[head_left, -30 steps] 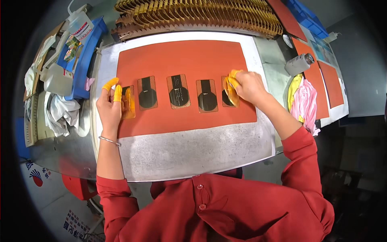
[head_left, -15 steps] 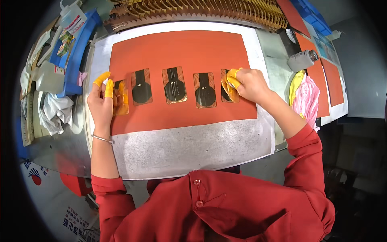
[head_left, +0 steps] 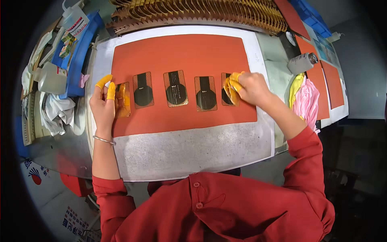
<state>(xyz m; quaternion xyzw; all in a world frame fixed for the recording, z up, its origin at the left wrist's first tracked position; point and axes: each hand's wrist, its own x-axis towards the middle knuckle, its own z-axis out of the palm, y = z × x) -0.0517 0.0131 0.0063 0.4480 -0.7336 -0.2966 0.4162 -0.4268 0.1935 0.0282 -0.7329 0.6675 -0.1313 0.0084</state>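
Observation:
Several shiny black-and-gold cards lie in a row on an orange-red sheet (head_left: 181,52); among them are a middle card (head_left: 175,89) and one right of it (head_left: 206,94). My left hand (head_left: 103,103), yellow finger cots on thumb and forefinger, is beside the leftmost card (head_left: 123,101), its fingertips apart. That card shows a yellow sheen. Over the upper right part of the rightmost card (head_left: 225,98), my right hand (head_left: 253,89) has its yellow-covered fingers pinched together. Those fingers hide whatever is between them, and a yellow gleam shows on the card below.
Behind the sheet stands a long brown rack (head_left: 201,14) with many slats. A blue tray (head_left: 78,52) with bottles and a white cloth (head_left: 58,113) are at left. To the right are a grey bottle (head_left: 302,62) and pink cloth (head_left: 305,101).
The view has shifted slightly, so the sheet and cards appear a little lower. Both hands keep nearly the same places by the end cards; the right fingers have shifted slightly.

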